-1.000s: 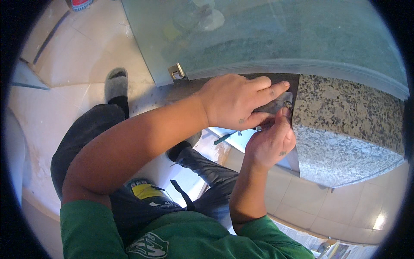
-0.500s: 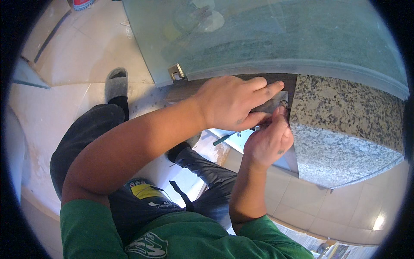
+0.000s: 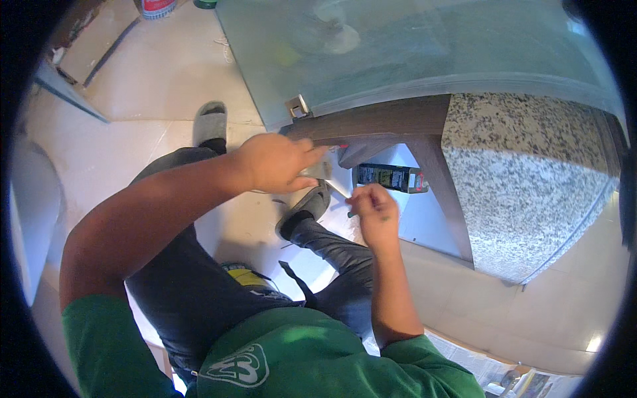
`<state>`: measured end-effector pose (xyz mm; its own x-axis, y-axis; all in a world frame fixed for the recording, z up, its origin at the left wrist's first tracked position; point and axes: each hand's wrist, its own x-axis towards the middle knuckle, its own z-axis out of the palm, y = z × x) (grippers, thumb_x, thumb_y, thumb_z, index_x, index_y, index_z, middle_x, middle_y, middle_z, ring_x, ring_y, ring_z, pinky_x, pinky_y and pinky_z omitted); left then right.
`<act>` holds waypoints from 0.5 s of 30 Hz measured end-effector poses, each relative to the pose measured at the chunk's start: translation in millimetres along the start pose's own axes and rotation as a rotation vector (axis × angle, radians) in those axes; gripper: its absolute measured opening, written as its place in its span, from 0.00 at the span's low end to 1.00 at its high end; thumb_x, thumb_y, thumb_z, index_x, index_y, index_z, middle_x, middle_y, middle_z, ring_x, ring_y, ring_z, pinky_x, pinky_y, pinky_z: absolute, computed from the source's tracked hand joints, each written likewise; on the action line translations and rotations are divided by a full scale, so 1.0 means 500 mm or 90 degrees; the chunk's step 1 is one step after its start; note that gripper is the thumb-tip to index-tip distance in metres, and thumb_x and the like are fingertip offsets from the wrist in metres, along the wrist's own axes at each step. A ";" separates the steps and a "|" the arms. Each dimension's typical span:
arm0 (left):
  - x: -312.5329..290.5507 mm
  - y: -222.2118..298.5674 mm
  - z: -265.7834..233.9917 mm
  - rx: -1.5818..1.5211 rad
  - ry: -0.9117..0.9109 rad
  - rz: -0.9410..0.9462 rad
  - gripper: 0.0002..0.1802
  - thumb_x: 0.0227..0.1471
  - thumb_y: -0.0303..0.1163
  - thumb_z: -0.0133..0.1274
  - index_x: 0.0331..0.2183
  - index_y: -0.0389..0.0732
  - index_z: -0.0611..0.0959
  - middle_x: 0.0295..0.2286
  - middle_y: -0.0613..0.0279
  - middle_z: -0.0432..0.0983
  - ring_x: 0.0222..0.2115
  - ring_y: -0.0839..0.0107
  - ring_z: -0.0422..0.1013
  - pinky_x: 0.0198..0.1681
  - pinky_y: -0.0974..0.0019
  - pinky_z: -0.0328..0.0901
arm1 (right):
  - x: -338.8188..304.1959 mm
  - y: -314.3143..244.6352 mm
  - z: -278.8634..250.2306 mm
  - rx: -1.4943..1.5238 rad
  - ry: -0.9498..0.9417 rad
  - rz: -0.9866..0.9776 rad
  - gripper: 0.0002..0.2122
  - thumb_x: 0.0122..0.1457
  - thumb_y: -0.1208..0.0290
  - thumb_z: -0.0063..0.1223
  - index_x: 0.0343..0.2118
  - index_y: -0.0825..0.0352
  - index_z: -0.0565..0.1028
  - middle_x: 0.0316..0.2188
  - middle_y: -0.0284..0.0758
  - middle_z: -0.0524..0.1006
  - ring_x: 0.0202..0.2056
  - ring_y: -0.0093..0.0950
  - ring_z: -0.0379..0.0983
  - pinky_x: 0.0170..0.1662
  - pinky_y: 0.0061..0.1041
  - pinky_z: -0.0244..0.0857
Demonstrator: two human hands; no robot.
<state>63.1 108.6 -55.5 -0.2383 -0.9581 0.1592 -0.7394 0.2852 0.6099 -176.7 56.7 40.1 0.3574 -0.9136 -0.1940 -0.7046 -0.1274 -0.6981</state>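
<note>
My left hand [image 3: 275, 162] is closed at the fingertips on a flat grey plate [image 3: 320, 170], just in front of the dark wooden frame [image 3: 391, 119]. The plate is blurred. Below and to its right, my right hand [image 3: 375, 211] pinches a thin tool [image 3: 338, 190] with a pale shaft and a bit of green by the fingers. The shaft slants up toward the plate, and the fingers hide most of the grip; its kind cannot be made out. A small red spot shows at the frame's lower edge, near my left fingertips.
A dark package [image 3: 390, 178] with a red end lies inside the frame's opening. Speckled granite [image 3: 511, 179] forms a block on the right. A glass panel [image 3: 411, 60] with a metal fitting [image 3: 297, 106] stands beyond. Between my legs is a yellow-labelled bucket [image 3: 247, 275].
Both hands have come away from the granite corner toward the left, the left one farther, and have drawn apart. The frame's opening and the package inside are uncovered. The view has shifted too.
</note>
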 end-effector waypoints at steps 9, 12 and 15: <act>-0.031 0.234 0.102 -0.590 0.170 -0.293 0.23 0.67 0.45 0.42 0.41 0.32 0.78 0.38 0.38 0.77 0.43 0.39 0.73 0.46 0.43 0.66 | -0.170 0.043 0.031 0.681 -0.276 0.247 0.26 0.62 0.69 0.53 0.64 0.64 0.64 0.55 0.41 0.73 0.52 0.33 0.75 0.52 0.35 0.72; -0.040 0.276 0.170 -0.507 0.199 -0.227 0.23 0.67 0.45 0.41 0.43 0.32 0.77 0.45 0.39 0.73 0.49 0.38 0.68 0.51 0.44 0.64 | -0.214 0.050 0.039 0.650 -0.295 0.142 0.30 0.59 0.73 0.56 0.65 0.64 0.60 0.52 0.39 0.74 0.50 0.30 0.74 0.51 0.29 0.70; -0.053 0.344 0.174 -0.429 0.118 -0.239 0.24 0.68 0.45 0.42 0.47 0.31 0.77 0.49 0.39 0.72 0.52 0.38 0.66 0.55 0.46 0.63 | -0.247 0.076 0.036 0.486 -0.238 0.097 0.29 0.56 0.79 0.54 0.63 0.65 0.62 0.48 0.36 0.75 0.46 0.27 0.74 0.49 0.25 0.69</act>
<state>-112.4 185.2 -22.2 0.1039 -0.9927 -0.0606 -0.1946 -0.0800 0.9776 -236.4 171.6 25.3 0.5650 -0.6960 -0.4432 -0.2035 0.4030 -0.8923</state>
